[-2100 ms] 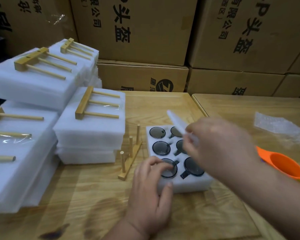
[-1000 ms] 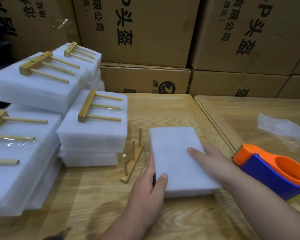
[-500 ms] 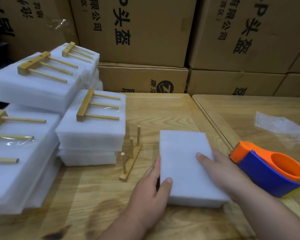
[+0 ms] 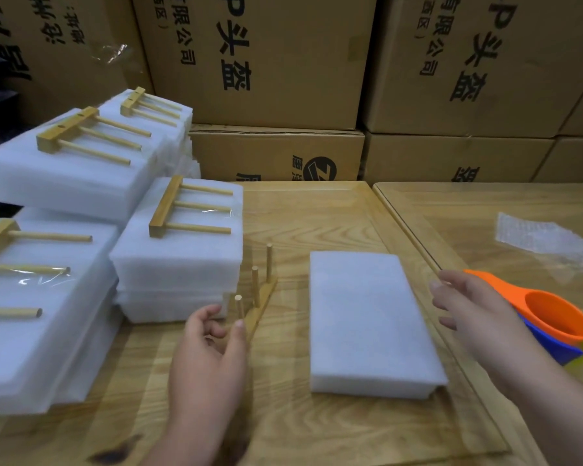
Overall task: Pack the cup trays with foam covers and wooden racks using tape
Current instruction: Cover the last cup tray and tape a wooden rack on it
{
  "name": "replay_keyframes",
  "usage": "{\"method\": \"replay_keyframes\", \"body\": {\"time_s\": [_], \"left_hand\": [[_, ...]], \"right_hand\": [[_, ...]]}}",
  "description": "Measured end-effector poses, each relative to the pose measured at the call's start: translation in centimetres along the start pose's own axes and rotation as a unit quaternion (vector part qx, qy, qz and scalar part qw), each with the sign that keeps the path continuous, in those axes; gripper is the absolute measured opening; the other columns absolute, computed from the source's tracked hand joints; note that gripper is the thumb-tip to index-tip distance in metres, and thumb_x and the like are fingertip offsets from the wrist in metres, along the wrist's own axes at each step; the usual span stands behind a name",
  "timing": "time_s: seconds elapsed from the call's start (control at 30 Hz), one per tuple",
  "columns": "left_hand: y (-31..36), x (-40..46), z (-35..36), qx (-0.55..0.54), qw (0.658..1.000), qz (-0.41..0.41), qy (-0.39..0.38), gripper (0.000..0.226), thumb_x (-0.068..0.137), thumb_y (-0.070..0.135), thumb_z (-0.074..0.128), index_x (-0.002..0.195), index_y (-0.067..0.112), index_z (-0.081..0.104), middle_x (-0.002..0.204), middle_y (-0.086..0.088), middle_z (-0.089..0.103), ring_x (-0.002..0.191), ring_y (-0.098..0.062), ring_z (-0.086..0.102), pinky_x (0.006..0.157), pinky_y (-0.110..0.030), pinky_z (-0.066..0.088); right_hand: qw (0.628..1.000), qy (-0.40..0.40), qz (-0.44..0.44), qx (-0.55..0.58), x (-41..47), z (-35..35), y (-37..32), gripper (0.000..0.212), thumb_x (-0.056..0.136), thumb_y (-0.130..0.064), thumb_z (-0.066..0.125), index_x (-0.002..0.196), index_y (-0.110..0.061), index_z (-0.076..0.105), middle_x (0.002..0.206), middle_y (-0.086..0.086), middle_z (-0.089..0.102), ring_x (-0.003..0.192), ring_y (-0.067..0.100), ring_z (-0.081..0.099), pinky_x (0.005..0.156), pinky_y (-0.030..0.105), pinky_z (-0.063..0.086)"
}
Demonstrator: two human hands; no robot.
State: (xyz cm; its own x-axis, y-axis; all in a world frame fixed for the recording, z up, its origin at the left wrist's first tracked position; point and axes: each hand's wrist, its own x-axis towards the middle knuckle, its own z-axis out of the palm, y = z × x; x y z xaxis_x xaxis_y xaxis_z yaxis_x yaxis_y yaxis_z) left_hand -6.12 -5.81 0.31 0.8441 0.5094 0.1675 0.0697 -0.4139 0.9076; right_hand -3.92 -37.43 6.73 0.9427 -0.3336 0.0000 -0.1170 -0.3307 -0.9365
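Observation:
A white foam cover (image 4: 367, 317) lies flat over the cup tray in the middle of the wooden table (image 4: 317, 428); the cups are hidden beneath it. Left of it stands a small wooden rack (image 4: 258, 297) with three upright pegs. My left hand (image 4: 212, 348) is at the rack's near end, fingers curved around the nearest peg without clearly gripping it. My right hand (image 4: 465, 307) hovers right of the foam, fingers extended, just in front of the orange and blue tape dispenser (image 4: 549, 317).
Stacks of packed foam bundles (image 4: 179, 264) with wooden racks taped on top fill the left side. Cardboard boxes (image 4: 266, 62) wall off the back. A piece of bubble wrap (image 4: 539, 237) lies at the far right.
The foam cover was laid over the open cup tray. Both hands have since left it: my left went to the wooden rack, my right went toward the tape dispenser.

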Motion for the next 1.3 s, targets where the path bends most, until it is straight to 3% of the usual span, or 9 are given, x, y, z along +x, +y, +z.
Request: {"method": "replay_keyframes", "body": {"time_s": [0.17, 0.27, 0.4, 0.53, 0.67, 0.83, 1.0, 1.1, 1.3], "left_hand": [[0.5, 1.8, -0.3, 0.154, 0.978, 0.089, -0.108, 0.013, 0.089, 0.038, 0.070, 0.099, 0.031, 0.064, 0.090, 0.015, 0.055, 0.079, -0.001, 0.056, 0.067, -0.026, 0.042], [0.5, 2.0, 0.0, 0.169, 0.970, 0.104, -0.143, 0.013, 0.093, 0.037, 0.066, 0.103, 0.035, 0.074, 0.096, 0.020, 0.056, 0.094, -0.005, 0.059, 0.075, -0.026, 0.044], [0.8, 1.4, 0.0, 0.127, 0.966, 0.167, -0.152, 0.016, 0.091, 0.029, 0.072, 0.105, 0.030, 0.079, 0.111, 0.021, 0.062, 0.112, -0.011, 0.057, 0.097, -0.021, 0.041], [2.5, -0.1, 0.1, 0.048, 0.966, 0.217, -0.133, 0.017, 0.081, 0.044, 0.064, 0.092, 0.042, 0.077, 0.105, 0.048, 0.056, 0.116, 0.014, 0.051, 0.098, 0.003, 0.025], [4.4, -0.6, 0.5, -0.009, 0.964, 0.236, -0.125, 0.012, 0.081, 0.044, 0.068, 0.082, 0.035, 0.077, 0.110, 0.042, 0.063, 0.126, 0.022, 0.042, 0.103, -0.006, 0.035], [8.2, -0.7, 1.3, 0.005, 0.925, 0.350, -0.148, 0.018, 0.091, 0.044, 0.064, 0.086, 0.031, 0.075, 0.098, 0.027, 0.071, 0.114, 0.032, 0.039, 0.102, 0.000, 0.026], [11.3, -1.0, 2.7, 0.183, 0.843, 0.441, -0.248, 0.031, 0.094, 0.049, 0.049, 0.101, 0.034, 0.075, 0.100, 0.020, 0.063, 0.113, -0.011, 0.050, 0.095, -0.035, 0.033], [12.2, -1.5, 4.1, 0.293, 0.799, 0.446, -0.277, 0.036, 0.099, 0.050, 0.038, 0.108, 0.035, 0.069, 0.109, 0.019, 0.053, 0.116, -0.014, 0.039, 0.092, -0.037, 0.024], [12.3, -1.6, 6.2, 0.334, 0.761, 0.458, -0.315, 0.034, 0.103, 0.043, 0.038, 0.110, 0.033, 0.069, 0.111, 0.016, 0.052, 0.115, -0.016, 0.037, 0.097, -0.040, 0.024]], "right_hand": [[0.997, 0.037, -0.018, 0.058, 0.6, 0.0, 1.7, 0.044, 0.068, -0.063, 0.061, 0.105, -0.040, 0.067, 0.107, -0.016, 0.072, 0.099, 0.003, 0.069, 0.084, 0.036, 0.054], [0.995, 0.053, -0.008, 0.088, 1.2, 0.6, 3.6, 0.019, 0.088, -0.046, 0.060, 0.100, -0.037, 0.071, 0.101, -0.014, 0.075, 0.091, 0.009, 0.073, 0.077, 0.037, 0.056], [0.992, 0.089, 0.000, 0.085, 1.7, 1.2, 6.6, 0.018, 0.103, -0.023, 0.054, 0.096, -0.022, 0.072, 0.096, 0.000, 0.076, 0.085, 0.023, 0.073, 0.078, 0.042, 0.058], [0.992, 0.102, -0.036, 0.069, 1.0, 1.5, 7.3, 0.023, 0.102, -0.016, 0.053, 0.090, -0.020, 0.071, 0.087, -0.003, 0.074, 0.068, 0.009, 0.068, 0.066, 0.028, 0.051], [0.992, 0.098, -0.050, 0.059, 0.9, 1.8, 7.3, 0.024, 0.102, -0.015, 0.052, 0.087, -0.018, 0.071, 0.082, -0.002, 0.073, 0.070, 0.015, 0.068, 0.070, 0.035, 0.053], [0.991, 0.103, -0.060, 0.056, 0.8, 1.7, 7.5, 0.026, 0.103, -0.016, 0.051, 0.086, -0.020, 0.071, 0.082, -0.005, 0.073, 0.067, 0.009, 0.065, 0.068, 0.033, 0.051], [0.991, 0.100, -0.066, 0.056, 0.6, 1.7, 7.3, 0.028, 0.104, -0.017, 0.050, 0.086, -0.020, 0.071, 0.082, -0.004, 0.073, 0.067, 0.009, 0.065, 0.067, 0.031, 0.049], [0.991, 0.098, -0.067, 0.062, 0.6, 1.7, 7.3, 0.029, 0.104, -0.016, 0.050, 0.085, -0.019, 0.071, 0.081, -0.003, 0.072, 0.068, 0.011, 0.065, 0.067, 0.032, 0.049], [0.991, 0.098, -0.067, 0.068, 0.5, 1.7, 7.2, 0.030, 0.104, -0.014, 0.050, 0.082, -0.018, 0.071, 0.077, -0.003, 0.072, 0.064, 0.006, 0.063, 0.066, 0.030, 0.048]]}}
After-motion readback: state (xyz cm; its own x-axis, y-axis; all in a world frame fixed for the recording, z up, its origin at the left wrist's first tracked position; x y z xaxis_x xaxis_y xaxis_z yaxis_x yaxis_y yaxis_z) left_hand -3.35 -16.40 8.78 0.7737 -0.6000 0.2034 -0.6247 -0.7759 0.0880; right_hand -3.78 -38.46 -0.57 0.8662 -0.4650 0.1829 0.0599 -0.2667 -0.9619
